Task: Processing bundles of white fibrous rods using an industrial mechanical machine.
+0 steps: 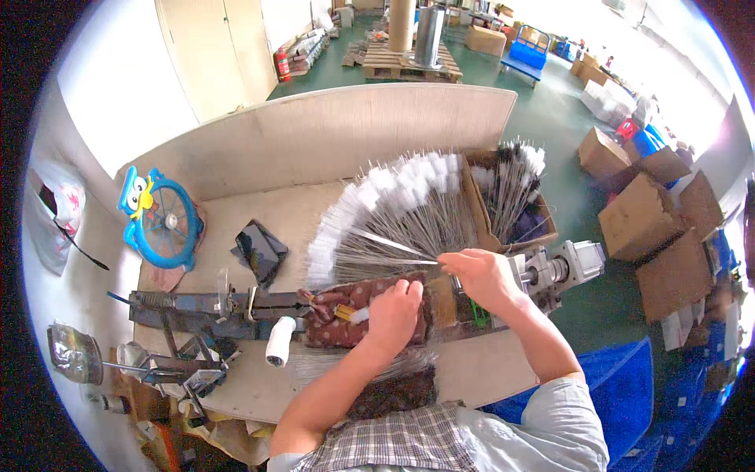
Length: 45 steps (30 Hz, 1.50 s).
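My right hand (pixel 481 277) is closed in a pinch at the end of a thin pale wire (pixel 405 260), beside the metal machine head. On a brown dotted cloth pad (pixel 324 331) rests my left hand (pixel 393 315), its fingers curled; what they hold, if anything, is hidden. Next to that hand lie a small yellow piece (pixel 344 312) and a white piece (pixel 359 316). Beyond both hands a large fan of wire-stemmed brushes (pixel 393 212) with white bristle tips spreads over the table.
A cardboard box (pixel 477 206) of darker-tipped brushes stands right of the fan. The machine's motor end (pixel 583 262) sits at the right, its dark rail (pixel 189 309) at the left. Nearby are a blue toy-like fan (pixel 167 224), a dark plastic packet (pixel 261 252) and a white tube (pixel 280 342).
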{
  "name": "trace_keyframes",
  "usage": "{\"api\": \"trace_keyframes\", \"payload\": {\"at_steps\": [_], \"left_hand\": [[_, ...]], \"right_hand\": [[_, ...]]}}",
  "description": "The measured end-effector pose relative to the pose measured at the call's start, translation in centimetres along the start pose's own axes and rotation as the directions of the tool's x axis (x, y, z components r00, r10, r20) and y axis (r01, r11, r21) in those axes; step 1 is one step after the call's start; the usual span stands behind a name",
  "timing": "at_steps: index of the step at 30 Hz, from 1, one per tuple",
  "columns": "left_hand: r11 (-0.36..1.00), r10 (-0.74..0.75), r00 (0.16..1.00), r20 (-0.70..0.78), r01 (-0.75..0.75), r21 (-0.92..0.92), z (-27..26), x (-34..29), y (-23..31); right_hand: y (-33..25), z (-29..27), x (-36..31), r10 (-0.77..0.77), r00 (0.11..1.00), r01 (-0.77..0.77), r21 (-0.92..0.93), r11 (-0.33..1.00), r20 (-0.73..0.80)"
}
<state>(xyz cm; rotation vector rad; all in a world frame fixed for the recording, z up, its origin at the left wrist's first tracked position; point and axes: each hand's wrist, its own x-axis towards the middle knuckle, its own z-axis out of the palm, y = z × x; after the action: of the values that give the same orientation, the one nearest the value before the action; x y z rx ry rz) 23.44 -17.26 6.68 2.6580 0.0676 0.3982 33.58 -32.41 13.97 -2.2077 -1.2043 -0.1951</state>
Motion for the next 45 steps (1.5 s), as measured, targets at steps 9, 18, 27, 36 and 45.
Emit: {"api": "trace_keyframes", "payload": {"at_steps": [9, 18, 27, 36, 45], "left_hand": [[0.846, 0.031, 0.992, -0.123, 0.040, 0.532, -1.1, 5.2, -5.0], [0.996, -0.054, 0.985, -0.164, 0.042, -0.080, -6.1, -8.5, -3.0], [0.140, -0.794, 0.598, 0.114, 0.361, -0.922, -7.8, -13.4, -6.0], [0.565, -0.711, 0.683, 0.168, 0.697, -0.441, -5.7, -10.8, -8.3], [0.376, -0.630, 0.768, 0.116, 0.431, -0.820, -5.0, -10.4, -7.2]], "right_hand": [[1.0, 0.8, 0.1, 0.082, 0.961, -0.101, 0.060, 0.993, 0.263], [-4.1, 4.5, 4.3, -0.429, 0.883, 0.382, 0.241, 0.892, 0.190], [-9.0, 12.9, 6.3, -0.341, 0.934, 0.306, 0.257, 0.917, 0.106], [-10.4, 12.7, 6.8, -0.266, 0.935, 0.245, 0.116, 0.963, 0.234], [-8.8, 8.8, 4.1, -0.399, 0.917, 0.380, 0.251, 0.890, 0.026]]}}
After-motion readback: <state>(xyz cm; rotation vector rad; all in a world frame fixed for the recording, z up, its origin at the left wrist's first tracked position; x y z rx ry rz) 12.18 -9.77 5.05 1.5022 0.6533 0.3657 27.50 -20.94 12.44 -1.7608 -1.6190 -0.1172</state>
